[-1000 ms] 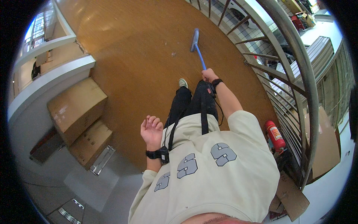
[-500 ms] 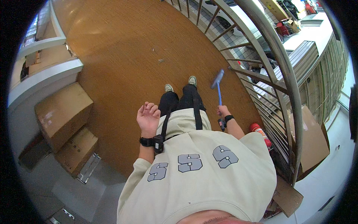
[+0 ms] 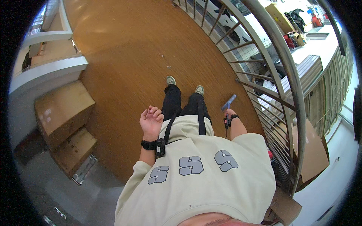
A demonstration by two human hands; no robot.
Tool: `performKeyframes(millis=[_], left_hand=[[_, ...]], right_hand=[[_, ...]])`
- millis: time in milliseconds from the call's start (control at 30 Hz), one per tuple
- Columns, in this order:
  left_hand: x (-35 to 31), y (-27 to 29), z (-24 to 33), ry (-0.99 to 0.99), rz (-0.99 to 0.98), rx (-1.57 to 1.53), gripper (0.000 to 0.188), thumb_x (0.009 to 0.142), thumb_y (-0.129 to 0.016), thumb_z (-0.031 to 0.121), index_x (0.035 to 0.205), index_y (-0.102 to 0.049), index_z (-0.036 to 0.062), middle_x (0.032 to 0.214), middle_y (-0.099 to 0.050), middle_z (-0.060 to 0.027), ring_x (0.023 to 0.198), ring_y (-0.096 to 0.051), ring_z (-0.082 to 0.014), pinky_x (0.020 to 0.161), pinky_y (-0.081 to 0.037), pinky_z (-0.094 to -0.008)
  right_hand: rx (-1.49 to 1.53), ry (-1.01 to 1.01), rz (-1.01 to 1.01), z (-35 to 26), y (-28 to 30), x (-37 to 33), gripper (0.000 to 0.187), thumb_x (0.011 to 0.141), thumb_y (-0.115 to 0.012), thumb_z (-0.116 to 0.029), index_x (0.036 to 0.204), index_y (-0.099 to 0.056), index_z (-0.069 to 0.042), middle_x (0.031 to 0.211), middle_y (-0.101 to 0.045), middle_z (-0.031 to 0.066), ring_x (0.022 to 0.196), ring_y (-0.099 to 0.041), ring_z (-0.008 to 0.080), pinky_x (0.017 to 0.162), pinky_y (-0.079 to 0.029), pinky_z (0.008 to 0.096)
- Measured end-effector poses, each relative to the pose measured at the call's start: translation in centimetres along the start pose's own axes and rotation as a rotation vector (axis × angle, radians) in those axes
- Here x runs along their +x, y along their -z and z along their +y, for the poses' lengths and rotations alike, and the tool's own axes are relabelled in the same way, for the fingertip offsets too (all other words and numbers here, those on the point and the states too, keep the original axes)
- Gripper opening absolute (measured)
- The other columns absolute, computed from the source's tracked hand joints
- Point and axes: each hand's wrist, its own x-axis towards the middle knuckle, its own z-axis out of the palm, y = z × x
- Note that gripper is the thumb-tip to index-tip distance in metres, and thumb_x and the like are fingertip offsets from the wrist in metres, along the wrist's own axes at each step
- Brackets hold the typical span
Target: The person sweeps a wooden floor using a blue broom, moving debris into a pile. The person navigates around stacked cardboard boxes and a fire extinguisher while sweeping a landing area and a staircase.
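My right hand (image 3: 230,113) is closed round the handle of a blue T-shaped tool (image 3: 229,102), squeegee-like or broom-like; its exact kind is not clear. The wide head points away from me, over the brown floor, and little of the handle shows. At the left of my waist, my left hand (image 3: 152,116) is raised with the palm turned up. Its fingers are loosely curled and somewhat apart, with nothing in them. Both wrists carry black straps with small devices.
A metal railing (image 3: 286,60) curves along my right side, with cardboard (image 3: 311,150) and stacked panels (image 3: 307,73) beyond. Two cardboard boxes (image 3: 66,109) are stacked at the left. Small white scraps (image 3: 169,67) lie on the wood-look floor (image 3: 124,64) ahead.
My left foot has come forward and the right foot back. My right hand has shifted slightly, and the tool's head has moved closer to me and rightward. The left hand has barely moved.
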Motion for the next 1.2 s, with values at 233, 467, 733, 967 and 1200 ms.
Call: performKeyframes(millis=[233,467,733,967,1200], left_hand=[[-1.0,0.6,6.0,-0.037,-0.106,0.037,0.020,0.089,-0.046,0.021,0.091,-0.057,0.0055,0.075,-0.047,-0.0012,0.067,-0.042,-0.0154,0.059,-0.035,-0.0284],[0.7,-0.8,12.0,-0.094,-0.133,0.095,0.021,0.090,-0.044,0.019,0.093,-0.058,0.0034,0.078,-0.049,-0.0024,0.067,-0.042,-0.0150,0.057,-0.035,-0.0284],[3.8,-2.8,14.2,0.045,-0.155,0.082,0.020,0.088,-0.046,0.019,0.090,-0.059,0.0051,0.075,-0.049,-0.0012,0.066,-0.042,-0.0146,0.057,-0.035,-0.0285],[6.4,-4.8,13.9,0.109,-0.188,0.092,0.019,0.088,-0.047,0.020,0.090,-0.059,0.0052,0.075,-0.050,-0.0010,0.065,-0.043,-0.0145,0.056,-0.034,-0.0284],[9.4,-7.6,12.3,0.108,-0.173,0.029,0.019,0.088,-0.046,0.021,0.088,-0.056,0.0050,0.075,-0.049,-0.0016,0.066,-0.043,-0.0155,0.057,-0.035,-0.0291]], right_hand=[[-0.484,0.479,-0.042,-7.3,-14.5,7.1,0.015,0.076,-0.058,-0.026,0.069,-0.058,-0.013,0.062,-0.055,0.0051,0.054,-0.052,0.0217,0.045,-0.041,0.0392],[-1.433,1.019,0.211,-15.0,-25.2,10.7,0.010,0.067,-0.067,-0.020,0.066,-0.073,-0.013,0.069,-0.068,0.0105,0.068,-0.067,0.0268,0.057,-0.052,0.0400],[0.218,0.453,-0.071,-13.4,-21.9,5.8,0.014,0.069,-0.064,-0.003,0.059,-0.054,-0.004,0.053,-0.053,0.0104,0.044,-0.051,0.0218,0.040,-0.038,0.0384],[0.137,0.564,0.226,-6.8,-17.7,-5.2,0.017,0.081,-0.055,-0.007,0.064,-0.053,-0.002,0.053,-0.051,0.0086,0.042,-0.050,0.0196,0.036,-0.033,0.0335],[-0.059,0.337,0.415,-5.3,-12.9,0.4,0.021,0.078,-0.058,-0.016,0.070,-0.063,0.002,0.065,-0.064,0.0153,0.055,-0.064,0.0257,0.051,-0.050,0.0351]])
